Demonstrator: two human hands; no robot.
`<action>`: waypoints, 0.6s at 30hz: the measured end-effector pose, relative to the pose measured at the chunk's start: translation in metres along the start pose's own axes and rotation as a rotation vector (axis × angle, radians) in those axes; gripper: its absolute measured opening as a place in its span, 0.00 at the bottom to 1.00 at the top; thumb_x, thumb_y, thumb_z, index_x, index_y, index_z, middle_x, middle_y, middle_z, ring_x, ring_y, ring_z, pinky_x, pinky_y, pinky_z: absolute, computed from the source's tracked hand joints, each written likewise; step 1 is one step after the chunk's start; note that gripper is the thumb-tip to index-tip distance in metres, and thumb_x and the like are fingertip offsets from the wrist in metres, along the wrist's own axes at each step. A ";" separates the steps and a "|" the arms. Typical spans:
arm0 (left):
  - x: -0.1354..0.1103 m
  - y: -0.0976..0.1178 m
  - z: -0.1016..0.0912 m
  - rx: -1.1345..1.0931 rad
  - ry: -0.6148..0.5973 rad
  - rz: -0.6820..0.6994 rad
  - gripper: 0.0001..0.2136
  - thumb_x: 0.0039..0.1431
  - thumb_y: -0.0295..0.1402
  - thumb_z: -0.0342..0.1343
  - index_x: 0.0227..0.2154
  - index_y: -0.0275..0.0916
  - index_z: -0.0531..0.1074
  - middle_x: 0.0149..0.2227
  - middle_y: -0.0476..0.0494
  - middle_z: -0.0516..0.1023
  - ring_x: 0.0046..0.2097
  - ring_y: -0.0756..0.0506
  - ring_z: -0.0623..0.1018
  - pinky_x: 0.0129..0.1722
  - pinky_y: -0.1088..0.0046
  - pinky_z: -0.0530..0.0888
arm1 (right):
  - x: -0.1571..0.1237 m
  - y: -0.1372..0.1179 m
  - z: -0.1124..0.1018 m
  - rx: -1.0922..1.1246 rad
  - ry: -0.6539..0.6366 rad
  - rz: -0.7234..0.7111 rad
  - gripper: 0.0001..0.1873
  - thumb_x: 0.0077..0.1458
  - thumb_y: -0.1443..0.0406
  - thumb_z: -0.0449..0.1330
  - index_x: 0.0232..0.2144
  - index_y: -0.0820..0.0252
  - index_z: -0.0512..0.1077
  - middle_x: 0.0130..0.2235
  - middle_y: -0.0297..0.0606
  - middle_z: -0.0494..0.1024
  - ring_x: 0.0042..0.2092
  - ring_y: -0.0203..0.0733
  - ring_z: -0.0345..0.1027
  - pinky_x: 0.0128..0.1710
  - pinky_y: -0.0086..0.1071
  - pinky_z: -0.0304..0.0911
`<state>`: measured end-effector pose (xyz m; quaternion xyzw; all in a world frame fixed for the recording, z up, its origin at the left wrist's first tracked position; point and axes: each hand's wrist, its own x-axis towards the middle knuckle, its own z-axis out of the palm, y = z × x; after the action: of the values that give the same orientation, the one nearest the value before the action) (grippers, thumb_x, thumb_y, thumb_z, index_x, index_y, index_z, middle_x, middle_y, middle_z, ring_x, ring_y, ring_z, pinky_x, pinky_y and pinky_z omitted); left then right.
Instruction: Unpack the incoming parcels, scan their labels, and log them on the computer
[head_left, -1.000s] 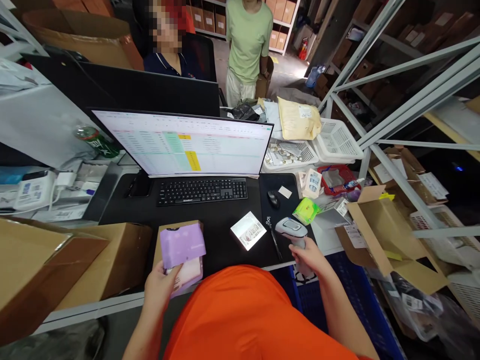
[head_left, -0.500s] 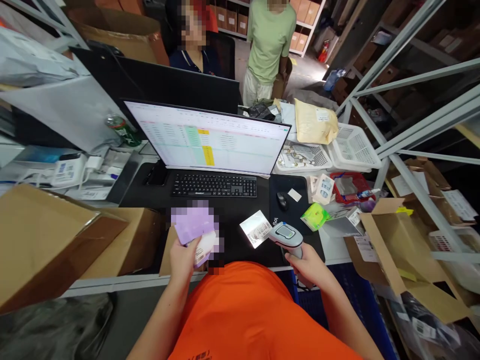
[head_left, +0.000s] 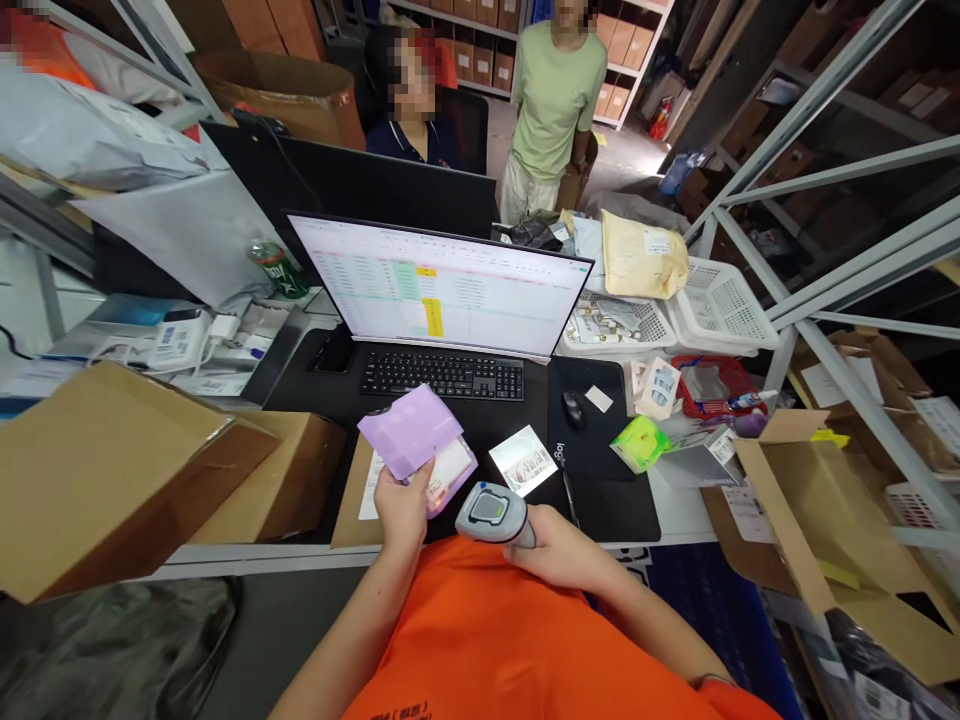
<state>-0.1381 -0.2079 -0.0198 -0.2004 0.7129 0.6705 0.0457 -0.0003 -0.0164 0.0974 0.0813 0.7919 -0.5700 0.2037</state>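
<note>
Nearest is one smooth orange shirt, the wearer's two bare hands just beyond it over the desk's near edge. The left hand grips one thin, glossy lilac packet, its thumb pressed across the front; a whitish printed panel shows below the lilac part. The right hand wraps the handle of one hard grey plastic scanner, whose rounded head sits just right of the packet; whether they touch cannot be told.

Under the packet, to the near left, lies one flat brown cardboard piece. Farther left stand two matte cardboard boxes, a larger one overlapping a smaller one; at the right is one box with open flaps.

Beyond the scanner rests one shiny, square silvery item printed with dark marks. Farther off come one black keyboard, one rounded mouse and one lit flat monitor. On the far right are one red plastic basket, two perforated white ones and one creased, cream mailer. Two people are beyond the monitor.
</note>
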 end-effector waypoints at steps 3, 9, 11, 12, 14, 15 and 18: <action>-0.003 0.001 0.000 0.012 0.011 0.005 0.29 0.41 0.47 0.70 0.44 0.34 0.75 0.43 0.35 0.84 0.43 0.38 0.82 0.41 0.63 0.79 | -0.003 0.002 -0.004 0.054 -0.004 -0.011 0.17 0.52 0.65 0.63 0.46 0.59 0.79 0.35 0.33 0.81 0.39 0.42 0.74 0.41 0.31 0.70; -0.002 -0.004 -0.009 0.069 0.035 0.004 0.27 0.43 0.48 0.68 0.43 0.38 0.71 0.40 0.39 0.82 0.40 0.40 0.81 0.41 0.62 0.78 | -0.017 0.030 -0.011 0.273 0.176 0.118 0.29 0.54 0.54 0.65 0.55 0.60 0.71 0.32 0.34 0.79 0.24 0.36 0.68 0.25 0.30 0.66; 0.000 -0.007 -0.017 0.114 0.055 -0.002 0.26 0.42 0.47 0.68 0.42 0.40 0.69 0.38 0.42 0.81 0.39 0.40 0.81 0.40 0.61 0.78 | -0.022 0.051 -0.021 0.253 0.399 0.152 0.32 0.52 0.49 0.66 0.54 0.61 0.70 0.32 0.36 0.79 0.23 0.38 0.70 0.25 0.33 0.67; 0.001 -0.008 -0.022 0.139 0.068 -0.009 0.25 0.42 0.47 0.68 0.41 0.40 0.69 0.38 0.42 0.80 0.39 0.40 0.81 0.40 0.61 0.78 | -0.024 0.064 -0.028 0.217 0.521 0.183 0.33 0.51 0.47 0.65 0.52 0.61 0.70 0.31 0.36 0.79 0.24 0.40 0.71 0.26 0.34 0.68; 0.002 -0.010 -0.032 0.190 0.095 -0.028 0.24 0.42 0.47 0.67 0.39 0.41 0.68 0.37 0.43 0.79 0.40 0.39 0.80 0.41 0.59 0.78 | -0.028 0.095 -0.045 0.104 0.743 0.292 0.31 0.51 0.46 0.63 0.49 0.60 0.70 0.28 0.37 0.79 0.26 0.46 0.75 0.29 0.37 0.71; 0.002 -0.010 -0.036 0.214 0.107 -0.039 0.23 0.42 0.47 0.67 0.38 0.42 0.67 0.36 0.43 0.79 0.39 0.38 0.80 0.41 0.58 0.78 | -0.029 0.112 -0.054 0.042 0.826 0.366 0.30 0.52 0.46 0.62 0.49 0.61 0.70 0.26 0.37 0.79 0.27 0.48 0.77 0.32 0.38 0.72; 0.001 -0.009 -0.047 0.270 0.121 -0.069 0.22 0.41 0.48 0.66 0.33 0.43 0.65 0.32 0.43 0.77 0.38 0.36 0.80 0.39 0.55 0.77 | -0.030 0.166 -0.075 -0.090 0.946 0.585 0.27 0.56 0.50 0.57 0.49 0.64 0.70 0.25 0.39 0.79 0.29 0.52 0.80 0.34 0.40 0.72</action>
<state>-0.1259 -0.2541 -0.0236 -0.2567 0.7906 0.5534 0.0522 0.0695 0.1126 -0.0146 0.5358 0.7651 -0.3566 -0.0208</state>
